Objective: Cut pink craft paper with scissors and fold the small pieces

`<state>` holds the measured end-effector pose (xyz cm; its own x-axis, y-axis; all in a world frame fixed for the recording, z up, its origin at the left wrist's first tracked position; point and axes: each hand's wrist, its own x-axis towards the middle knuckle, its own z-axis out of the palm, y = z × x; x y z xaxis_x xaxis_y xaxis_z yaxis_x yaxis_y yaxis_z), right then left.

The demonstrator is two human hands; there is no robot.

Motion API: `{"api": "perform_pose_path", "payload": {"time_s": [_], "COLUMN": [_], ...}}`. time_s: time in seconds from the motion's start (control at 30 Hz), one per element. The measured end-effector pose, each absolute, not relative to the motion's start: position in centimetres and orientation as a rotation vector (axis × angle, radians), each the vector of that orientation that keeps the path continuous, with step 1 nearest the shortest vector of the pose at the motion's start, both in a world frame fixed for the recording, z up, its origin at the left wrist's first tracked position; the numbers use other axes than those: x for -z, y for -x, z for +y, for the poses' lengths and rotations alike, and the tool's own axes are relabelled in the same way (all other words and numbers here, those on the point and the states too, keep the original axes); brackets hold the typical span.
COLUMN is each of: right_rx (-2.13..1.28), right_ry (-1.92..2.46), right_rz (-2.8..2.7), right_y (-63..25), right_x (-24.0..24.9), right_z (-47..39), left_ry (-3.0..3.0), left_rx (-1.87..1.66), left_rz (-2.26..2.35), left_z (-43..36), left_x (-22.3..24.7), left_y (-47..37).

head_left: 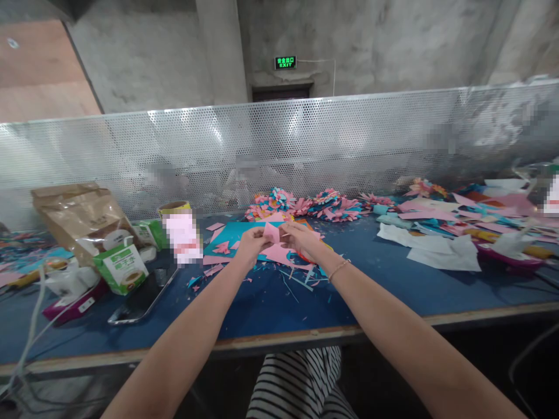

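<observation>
from here i see a small piece of plain pink paper [271, 233], looking four-sided, tilted up above the table [384, 291], pinched in the left hand [254, 241], its edge beside the right hand's [301, 237] fingertips.

On the long blue table [279, 314], a thin black phone [144, 295] lies left, in front of a boxy green-and-white carton [122, 269]. A small pink paper piece [271, 233] is over the middle, with frilly pink-and-blue paper bunches [336, 205] behind. Flat white paper sheets [454, 250] lie right.
</observation>
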<state>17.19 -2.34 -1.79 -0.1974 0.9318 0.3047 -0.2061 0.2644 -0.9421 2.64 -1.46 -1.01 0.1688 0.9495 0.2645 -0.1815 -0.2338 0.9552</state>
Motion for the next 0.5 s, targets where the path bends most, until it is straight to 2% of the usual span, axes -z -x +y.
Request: {"api": "perform_pose_path", "payload": {"time_s": [0.17,0.5], "right_rx": [-1.358,-1.157], "right_ry": [0.851,0.898], "right_rz": [-1.344,-1.588], "right_y": [-17.1,-16.9], "right_x": [1.7,2.7], "right_z": [-2.9,-2.1], "left_ry": [-1.286,-1.31], "left_rx": [-1.365,-1.331], "left_rz": [0.788,0.837], "left_z": [-1.6,-2.0], "left_x": [0.8,0.5], "left_y": [-2.7,-2.8]}}
